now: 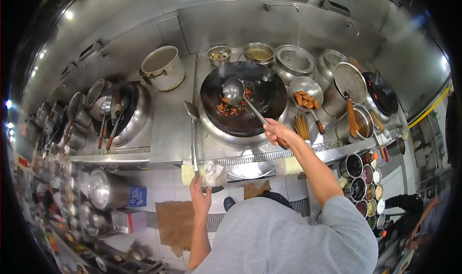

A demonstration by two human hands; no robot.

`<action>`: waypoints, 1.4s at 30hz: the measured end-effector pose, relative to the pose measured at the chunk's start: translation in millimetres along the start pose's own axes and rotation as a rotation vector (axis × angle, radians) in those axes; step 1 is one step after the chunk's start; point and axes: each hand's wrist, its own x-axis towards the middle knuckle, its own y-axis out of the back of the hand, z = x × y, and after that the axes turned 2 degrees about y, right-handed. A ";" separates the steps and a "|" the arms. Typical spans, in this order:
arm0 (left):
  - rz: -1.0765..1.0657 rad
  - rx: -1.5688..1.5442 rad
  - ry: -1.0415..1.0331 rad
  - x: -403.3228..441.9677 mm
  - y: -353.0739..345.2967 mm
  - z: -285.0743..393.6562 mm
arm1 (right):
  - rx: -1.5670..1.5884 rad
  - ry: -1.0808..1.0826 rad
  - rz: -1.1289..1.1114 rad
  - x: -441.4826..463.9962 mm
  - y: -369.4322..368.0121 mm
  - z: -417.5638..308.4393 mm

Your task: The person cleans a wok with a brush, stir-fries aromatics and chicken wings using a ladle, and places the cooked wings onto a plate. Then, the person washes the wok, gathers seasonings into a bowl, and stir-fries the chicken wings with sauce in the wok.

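My right hand [277,131] is closed around the handle of a steel ladle [234,90]. The ladle's bowl is over a dark wok [216,85], above chopped red and green bits [231,109] that lie in it. Down by the counter's front edge is my left hand [200,195], its thumb and fingers apart. Its fingertips reach the lower end of a long-handled wok spatula [193,134], which lies over the counter edge. Beside that handle sits a crumpled white cloth [212,173].
Fried brown pieces fill a perforated strainer [313,89] right of the wok, with a bamboo brush [301,127] below it. Metal pots [294,60] line the back. A tall pot [163,68] stands left. Seasoning containers [357,189] sit right; another person [423,216] is at far right.
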 end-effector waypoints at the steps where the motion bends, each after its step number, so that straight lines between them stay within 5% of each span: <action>1: 0.009 -0.010 0.010 0.8 -1.5 -1.3 | -0.055 0.008 0.016 -14.4 -7.3 -1.8; 6: -0.006 0.008 0.011 -6.3 -5.6 -14.1 | 0.144 -0.035 -0.035 2.2 0.6 6.7; 15: -0.039 -0.007 -0.028 -1.1 -13.0 -10.2 | -0.057 0.025 0.093 9.9 -12.7 12.1; 24: -0.079 0.016 -0.025 -4.4 -15.3 -15.4 | 0.076 -0.079 -0.030 -8.6 -1.8 7.4; 28: -0.102 0.023 -0.058 -3.9 -8.8 -2.5 | -1.121 0.319 0.461 28.1 12.5 -3.9; 33: -0.115 0.038 -0.110 -5.1 -6.1 -3.3 | -1.457 0.336 0.388 16.0 23.2 17.9; 37: -0.094 0.021 -0.065 -8.3 -2.3 -12.4 | -1.304 0.424 0.100 -56.7 18.0 21.8; 39: -0.111 -0.019 -0.111 -3.1 0.7 -9.1 | -0.940 0.050 0.074 -100.6 -21.5 1.9; 42: -0.132 0.015 -0.274 24.4 -9.0 23.8 | -0.726 0.020 0.011 -68.9 5.2 13.9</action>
